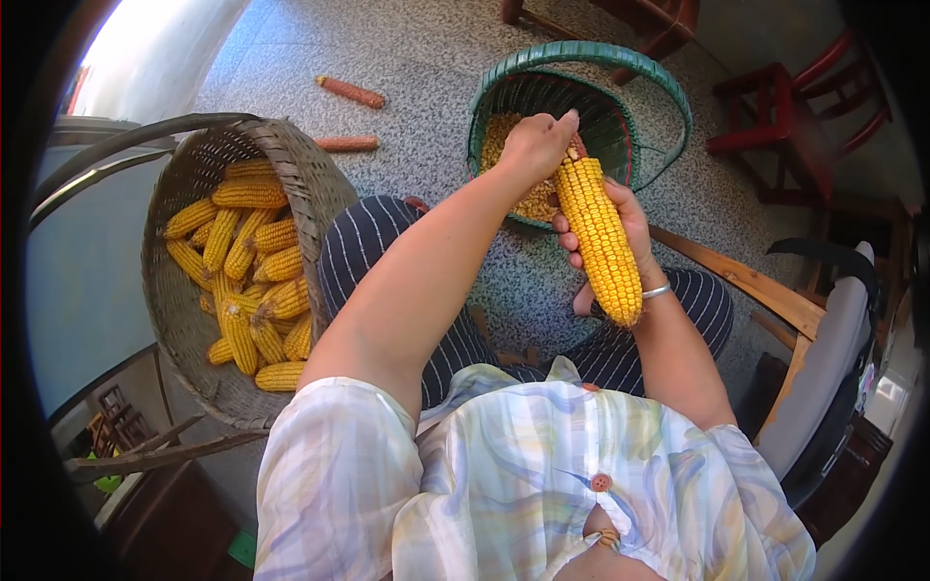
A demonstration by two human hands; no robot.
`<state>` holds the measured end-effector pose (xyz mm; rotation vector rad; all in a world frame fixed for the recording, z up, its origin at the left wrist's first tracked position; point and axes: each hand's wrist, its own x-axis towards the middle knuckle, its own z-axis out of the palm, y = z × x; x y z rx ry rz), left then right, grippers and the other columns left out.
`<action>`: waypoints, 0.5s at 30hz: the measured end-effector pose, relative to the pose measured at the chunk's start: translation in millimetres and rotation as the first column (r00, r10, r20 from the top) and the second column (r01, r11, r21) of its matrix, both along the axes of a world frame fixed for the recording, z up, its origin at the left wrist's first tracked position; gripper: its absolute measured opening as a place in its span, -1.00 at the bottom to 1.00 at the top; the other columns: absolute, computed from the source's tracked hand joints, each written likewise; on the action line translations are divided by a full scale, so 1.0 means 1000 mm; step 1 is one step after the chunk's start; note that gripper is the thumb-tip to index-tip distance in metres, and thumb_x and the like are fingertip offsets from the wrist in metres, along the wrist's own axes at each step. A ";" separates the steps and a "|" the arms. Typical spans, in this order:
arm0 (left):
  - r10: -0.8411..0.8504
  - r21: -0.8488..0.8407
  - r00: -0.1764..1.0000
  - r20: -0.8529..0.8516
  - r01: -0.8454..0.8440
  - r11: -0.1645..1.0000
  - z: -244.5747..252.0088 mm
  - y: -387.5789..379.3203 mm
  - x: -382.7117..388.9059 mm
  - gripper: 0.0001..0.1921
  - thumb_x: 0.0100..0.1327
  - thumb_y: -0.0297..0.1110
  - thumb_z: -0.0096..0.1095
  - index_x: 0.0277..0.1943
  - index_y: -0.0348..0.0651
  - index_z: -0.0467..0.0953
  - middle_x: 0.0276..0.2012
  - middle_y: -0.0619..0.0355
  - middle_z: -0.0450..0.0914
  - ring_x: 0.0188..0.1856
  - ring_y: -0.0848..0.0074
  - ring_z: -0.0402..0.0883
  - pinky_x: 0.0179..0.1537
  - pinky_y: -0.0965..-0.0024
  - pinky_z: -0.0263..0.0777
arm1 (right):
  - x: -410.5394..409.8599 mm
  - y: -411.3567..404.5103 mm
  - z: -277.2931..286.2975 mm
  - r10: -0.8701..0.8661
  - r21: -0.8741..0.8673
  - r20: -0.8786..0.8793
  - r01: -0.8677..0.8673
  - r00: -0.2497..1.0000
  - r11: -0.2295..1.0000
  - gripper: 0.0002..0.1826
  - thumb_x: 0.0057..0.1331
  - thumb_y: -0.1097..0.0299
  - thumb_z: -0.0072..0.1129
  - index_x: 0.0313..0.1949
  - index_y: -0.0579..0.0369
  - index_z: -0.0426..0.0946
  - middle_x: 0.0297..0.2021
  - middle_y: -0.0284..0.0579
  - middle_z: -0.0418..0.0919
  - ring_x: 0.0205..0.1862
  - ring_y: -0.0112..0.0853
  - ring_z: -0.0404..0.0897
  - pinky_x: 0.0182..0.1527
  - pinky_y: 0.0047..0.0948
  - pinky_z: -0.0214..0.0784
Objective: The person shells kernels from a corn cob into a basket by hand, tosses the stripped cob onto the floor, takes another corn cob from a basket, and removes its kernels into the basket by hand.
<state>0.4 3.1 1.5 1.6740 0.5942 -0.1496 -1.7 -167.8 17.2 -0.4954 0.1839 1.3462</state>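
My right hand (626, 214) is wrapped around a large ear of dried yellow corn (597, 240), which slants with its pointed end towards me. At its far end some kernels are off, and the reddish core (577, 149) shows. My left hand (536, 149) is closed at that bare end, its thumb raised and its other fingertips hidden. Just beyond and below both hands stands a green woven basket (617, 156) with a tall handle. Loose corn kernels (501, 138) lie in its left part.
At left a tilted wicker basket (330, 181) holds several ears of corn (251, 240). Two stripped cobs (352, 93) lie on the speckled floor (421, 87). Red wooden chairs (770, 116) stand at the upper right, a grey-padded wooden seat (821, 363) at my right.
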 end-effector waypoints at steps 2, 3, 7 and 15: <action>-0.010 -0.013 1.000 0.016 0.011 1.000 -0.001 -0.001 0.001 -0.47 0.20 0.09 -0.02 -0.20 -0.34 0.48 -0.27 -0.10 0.55 -0.13 0.24 0.54 -0.08 0.27 0.32 | 0.001 -0.002 -0.003 0.001 -0.041 0.036 0.001 0.999 0.999 -0.44 0.27 -0.05 -0.23 0.02 0.20 0.25 -0.33 0.14 0.46 -0.44 -0.20 0.57 -0.47 -0.23 0.52; -0.027 -0.082 0.996 0.085 0.034 0.996 0.001 -0.002 0.001 -0.49 0.19 0.07 0.01 -0.17 -0.33 0.47 -0.26 -0.09 0.56 -0.12 0.25 0.54 -0.07 0.28 0.33 | 0.001 -0.003 -0.002 0.001 -0.041 0.035 0.000 0.999 0.999 -0.44 0.27 -0.05 -0.23 0.02 0.20 0.25 -0.33 0.14 0.46 -0.44 -0.20 0.57 -0.47 -0.23 0.52; -0.133 0.041 0.975 0.178 0.128 0.991 0.001 -0.008 -0.004 -0.52 0.14 0.01 0.12 -0.11 -0.29 0.44 -0.22 -0.07 0.56 -0.10 0.30 0.53 -0.05 0.30 0.34 | 0.003 -0.005 0.002 -0.005 -0.067 0.018 0.006 1.000 0.998 -0.46 0.28 -0.04 -0.24 0.04 0.17 0.22 -0.34 0.15 0.45 -0.45 -0.21 0.56 -0.50 -0.26 0.53; -0.069 0.095 0.996 0.060 0.063 0.993 0.007 0.000 0.000 -0.55 0.18 0.02 0.08 -0.29 -0.31 0.53 -0.38 -0.02 0.60 -0.27 0.26 0.59 -0.16 0.30 0.40 | 0.002 -0.003 0.003 0.039 -0.014 -0.054 -0.039 0.998 0.999 -0.46 0.28 -0.05 -0.23 0.05 0.14 0.22 -0.33 0.14 0.45 -0.45 -0.21 0.55 -0.48 -0.25 0.52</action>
